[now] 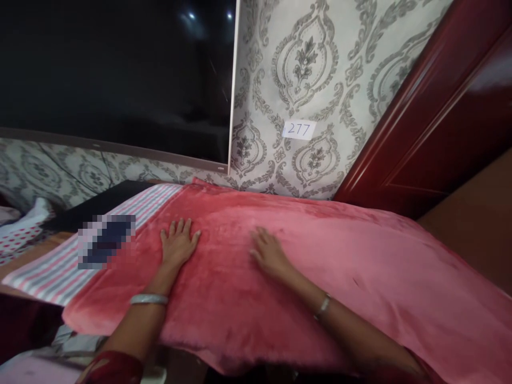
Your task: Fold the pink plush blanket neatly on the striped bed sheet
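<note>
A plush pink-red blanket (pixel 352 256) is spread over a table and hangs past its front edge. My left hand (pixel 178 242) lies flat on the blanket's left part, fingers spread, holding nothing. Farther right, my right hand (pixel 270 250) rests on or just over the same blanket; it is slightly blurred, with its fingers stretched out. Left of the blanket lies a striped cloth (pixel 52 274) in pink, white and grey, partly covered by the blanket's edge. A dark pixelated item (pixel 108 240) sits on this cloth.
A large black television (pixel 120 74) hangs over the table's back left. A paper marked 277 (pixel 298 129) is on the patterned wall. A dark red wooden door or panel (pixel 420 122) stands at the right. Black flat thing (pixel 108 200) and dotted cloth (pixel 24 234) lie left.
</note>
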Available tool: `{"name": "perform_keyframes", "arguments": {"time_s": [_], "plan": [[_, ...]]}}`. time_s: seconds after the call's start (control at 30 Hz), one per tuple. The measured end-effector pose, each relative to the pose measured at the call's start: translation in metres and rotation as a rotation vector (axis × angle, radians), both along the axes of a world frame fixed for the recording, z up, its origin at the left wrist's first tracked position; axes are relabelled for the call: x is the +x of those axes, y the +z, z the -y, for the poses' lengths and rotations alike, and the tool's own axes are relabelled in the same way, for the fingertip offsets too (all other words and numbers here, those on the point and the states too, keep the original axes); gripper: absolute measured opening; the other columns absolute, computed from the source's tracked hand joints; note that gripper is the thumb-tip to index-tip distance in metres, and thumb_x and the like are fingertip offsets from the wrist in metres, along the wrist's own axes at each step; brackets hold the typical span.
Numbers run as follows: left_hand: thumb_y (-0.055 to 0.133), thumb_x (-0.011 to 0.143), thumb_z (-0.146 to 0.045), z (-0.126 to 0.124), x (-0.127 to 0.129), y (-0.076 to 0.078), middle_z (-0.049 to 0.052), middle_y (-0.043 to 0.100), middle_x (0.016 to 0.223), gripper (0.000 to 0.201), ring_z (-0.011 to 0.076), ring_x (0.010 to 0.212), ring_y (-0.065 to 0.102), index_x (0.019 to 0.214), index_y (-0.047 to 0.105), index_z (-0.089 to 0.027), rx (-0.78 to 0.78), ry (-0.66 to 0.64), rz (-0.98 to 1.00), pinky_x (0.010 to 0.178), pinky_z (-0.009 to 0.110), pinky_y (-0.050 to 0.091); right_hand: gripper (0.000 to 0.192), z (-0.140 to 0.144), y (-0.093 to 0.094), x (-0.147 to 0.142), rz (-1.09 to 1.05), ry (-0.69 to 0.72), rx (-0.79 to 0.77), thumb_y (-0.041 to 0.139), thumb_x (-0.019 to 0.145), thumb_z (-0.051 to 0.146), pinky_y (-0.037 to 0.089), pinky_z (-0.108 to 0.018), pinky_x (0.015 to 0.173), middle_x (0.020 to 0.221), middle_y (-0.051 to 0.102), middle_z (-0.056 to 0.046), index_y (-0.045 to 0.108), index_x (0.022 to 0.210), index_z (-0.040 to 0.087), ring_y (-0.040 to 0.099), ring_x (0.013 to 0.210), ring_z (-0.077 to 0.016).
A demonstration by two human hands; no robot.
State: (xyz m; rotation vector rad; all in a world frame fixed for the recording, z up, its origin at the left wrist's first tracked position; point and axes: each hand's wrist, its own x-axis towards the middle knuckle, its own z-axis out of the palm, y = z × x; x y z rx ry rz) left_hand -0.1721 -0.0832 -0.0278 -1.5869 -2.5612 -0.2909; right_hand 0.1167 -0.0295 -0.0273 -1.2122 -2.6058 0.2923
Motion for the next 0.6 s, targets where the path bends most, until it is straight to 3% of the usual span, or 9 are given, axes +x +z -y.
{"name": "perform_keyframes", "arguments": {"time_s": [0.07, 0.13, 0.23, 0.3, 0.4, 0.47, 0.6], "plan": [[0.033, 0.100, -0.044, 0.000, -0.001, -0.001, 0.015, 0.037, 0.160, 0.060, 0.0358, 0.148, 0.029, 0.151, 0.042, -0.014, -0.012, -0.003, -0.021, 0.118, 0.062, 0.023, 0.061, 0.000, 0.009, -0.056, -0.076, 0.154, -0.045, 0.044, 0.101, 0.042, 0.023, -0.057, 0.119, 0.165, 0.023, -0.013, 0.033, 0.156, 0.019, 0.021, 0.152, -0.0324], [0.033, 0.100, -0.043, 0.000, -0.002, -0.002, 0.014, 0.038, 0.160, 0.059, 0.0362, 0.148, 0.030, 0.150, 0.044, -0.015, -0.024, -0.001, -0.043, 0.117, 0.062, 0.024, 0.058, -0.003, 0.015, -0.099, -0.103, 0.207, -0.058, 0.041, 0.102, 0.043, 0.023, -0.057, 0.119, 0.165, 0.025, -0.011, 0.034, 0.156, 0.022, 0.023, 0.151, -0.0317], [0.034, 0.100, -0.041, -0.001, -0.003, -0.004, 0.014, 0.039, 0.159, 0.057, 0.0366, 0.147, 0.031, 0.150, 0.045, -0.016, -0.031, -0.003, -0.075, 0.116, 0.062, 0.025, 0.057, -0.016, 0.018, -0.141, -0.078, 0.217, -0.045, 0.039, 0.103, 0.045, 0.018, -0.059, 0.120, 0.165, 0.025, -0.010, 0.035, 0.155, 0.023, 0.022, 0.152, -0.0304], [0.034, 0.099, -0.041, -0.002, -0.004, -0.006, 0.014, 0.040, 0.158, 0.057, 0.0368, 0.147, 0.031, 0.149, 0.045, -0.016, -0.026, -0.005, -0.088, 0.116, 0.063, 0.025, 0.058, -0.031, 0.016, -0.154, -0.040, 0.207, -0.039, 0.040, 0.102, 0.050, 0.015, -0.061, 0.120, 0.165, 0.025, -0.007, 0.036, 0.154, 0.024, 0.021, 0.152, -0.0297], [0.034, 0.100, -0.041, -0.003, -0.005, -0.007, 0.014, 0.040, 0.158, 0.057, 0.0370, 0.147, 0.032, 0.149, 0.046, -0.016, -0.028, -0.001, -0.079, 0.115, 0.063, 0.026, 0.058, -0.062, 0.011, -0.148, 0.021, 0.124, -0.043, 0.039, 0.101, 0.054, 0.016, -0.059, 0.120, 0.164, 0.029, -0.003, 0.039, 0.153, 0.029, 0.023, 0.152, -0.0285], [0.032, 0.100, -0.041, -0.003, -0.006, -0.008, 0.014, 0.040, 0.158, 0.057, 0.0370, 0.147, 0.032, 0.149, 0.046, -0.016, -0.031, -0.001, -0.080, 0.116, 0.062, 0.025, 0.057, -0.086, 0.010, -0.125, 0.085, 0.006, -0.038, 0.036, 0.101, 0.054, 0.018, -0.055, 0.121, 0.164, 0.029, -0.001, 0.039, 0.153, 0.031, 0.023, 0.152, -0.0264], [0.031, 0.099, -0.039, -0.003, -0.006, -0.008, 0.014, 0.041, 0.157, 0.057, 0.0367, 0.145, 0.033, 0.148, 0.047, -0.017, -0.029, 0.000, -0.114, 0.115, 0.062, 0.027, 0.059, -0.130, 0.012, -0.031, 0.173, -0.281, -0.041, 0.034, 0.101, 0.049, 0.021, -0.058, 0.118, 0.165, 0.027, -0.008, 0.037, 0.155, 0.024, 0.024, 0.151, -0.0305]]}}
